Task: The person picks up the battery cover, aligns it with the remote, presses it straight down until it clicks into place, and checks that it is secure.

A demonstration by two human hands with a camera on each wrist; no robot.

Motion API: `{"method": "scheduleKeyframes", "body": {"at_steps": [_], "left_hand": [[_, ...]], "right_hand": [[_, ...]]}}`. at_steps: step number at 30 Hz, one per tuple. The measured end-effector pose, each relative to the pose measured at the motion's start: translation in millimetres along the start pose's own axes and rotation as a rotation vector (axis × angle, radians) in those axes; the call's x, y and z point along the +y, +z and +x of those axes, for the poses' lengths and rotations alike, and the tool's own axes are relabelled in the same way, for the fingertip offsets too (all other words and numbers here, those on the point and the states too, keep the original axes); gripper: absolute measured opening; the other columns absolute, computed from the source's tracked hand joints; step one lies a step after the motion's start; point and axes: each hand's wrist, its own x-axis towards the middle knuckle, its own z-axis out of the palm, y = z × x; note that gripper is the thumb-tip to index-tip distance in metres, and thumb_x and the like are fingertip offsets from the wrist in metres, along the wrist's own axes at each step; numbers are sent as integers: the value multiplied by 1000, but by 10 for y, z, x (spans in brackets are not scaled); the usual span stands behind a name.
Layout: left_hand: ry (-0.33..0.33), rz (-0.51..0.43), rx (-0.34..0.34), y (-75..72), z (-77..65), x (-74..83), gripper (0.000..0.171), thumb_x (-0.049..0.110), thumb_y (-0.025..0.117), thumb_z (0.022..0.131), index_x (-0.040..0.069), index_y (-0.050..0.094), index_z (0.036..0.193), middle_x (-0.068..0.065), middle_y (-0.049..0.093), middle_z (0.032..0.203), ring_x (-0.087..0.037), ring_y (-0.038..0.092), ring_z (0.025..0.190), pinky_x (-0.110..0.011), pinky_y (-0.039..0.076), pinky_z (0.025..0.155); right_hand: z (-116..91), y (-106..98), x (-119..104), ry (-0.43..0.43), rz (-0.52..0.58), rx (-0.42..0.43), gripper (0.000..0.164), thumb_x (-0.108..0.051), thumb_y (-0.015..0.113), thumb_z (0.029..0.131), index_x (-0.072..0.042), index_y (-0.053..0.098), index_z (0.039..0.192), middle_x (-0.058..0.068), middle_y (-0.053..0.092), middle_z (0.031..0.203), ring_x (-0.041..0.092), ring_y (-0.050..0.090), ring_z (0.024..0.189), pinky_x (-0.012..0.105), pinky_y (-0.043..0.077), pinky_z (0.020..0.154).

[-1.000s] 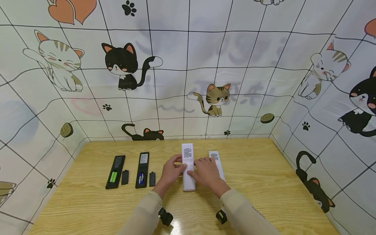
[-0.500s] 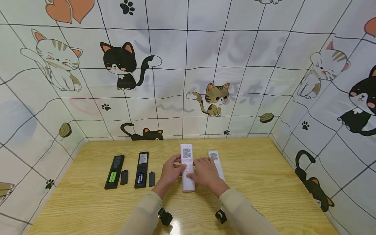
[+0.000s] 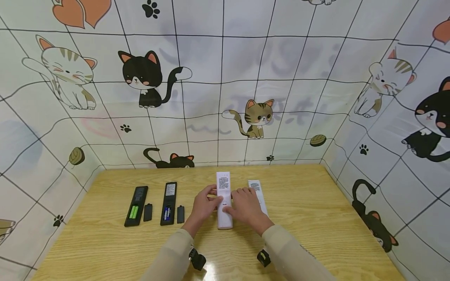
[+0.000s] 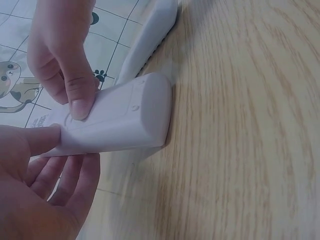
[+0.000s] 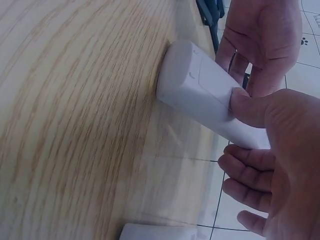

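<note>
A white remote control lies back up at the middle of the table, printed label toward the far end. My left hand grips its left edge, thumb on the back and fingers along the side. From the right, my right hand holds it, with the thumb pressing on the back near the battery cover. That cover sits in place in the right wrist view. Beside my right hand rests a second white remote control, label up and partly hidden by the hand.
On the left lie two black remote controls with open battery bays, one with green batteries, the other with blue batteries. Next to each is a loose black battery cover. A cat-patterned cloth surrounds the table.
Both hands keep their hold on the white remote control. The right thumb has slid slightly along its back, and the whole view has shifted a little.
</note>
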Motion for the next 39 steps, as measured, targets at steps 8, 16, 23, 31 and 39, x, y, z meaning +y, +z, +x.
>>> {"method": "scheduleKeyframes", "body": {"at_steps": [8,16,23,31,39], "left_hand": [[17,-6,-8,-7,-10,-9,44,12,66,92,13,55,135,-14,60,113,-18,66,88,-37,60,74],[46,4,-16,-7,-30,19,44,10,64,93,10,54,136,-15,61,112,-22,69,94,-40,60,75],[9,-27,-16,-24,-42,23,45,12,64,94,11,53,138,-15,60,117,-24,69,98,-39,60,76],[4,-56,-21,1,-18,12,44,11,63,94,6,53,137,-17,59,120,-25,69,98,-38,59,75],[-44,-121,-37,78,22,75,44,10,62,95,0,52,136,-20,57,121,-23,68,93,-37,59,74]], "right_hand": [[21,26,-6,26,-33,8,52,-63,59,87,-15,64,105,5,67,113,27,57,116,50,34,107],[18,34,1,19,-24,34,51,-63,57,88,-15,65,105,5,68,113,28,57,117,51,36,106],[14,37,8,9,-13,28,54,-64,56,88,-16,66,111,6,68,117,29,57,118,51,36,107],[-16,6,40,-8,10,30,57,-63,57,89,-15,66,118,5,67,121,29,56,121,52,34,108],[-71,-82,268,-5,56,77,49,-60,54,92,-20,68,117,-1,68,117,28,56,121,52,34,108]]}}
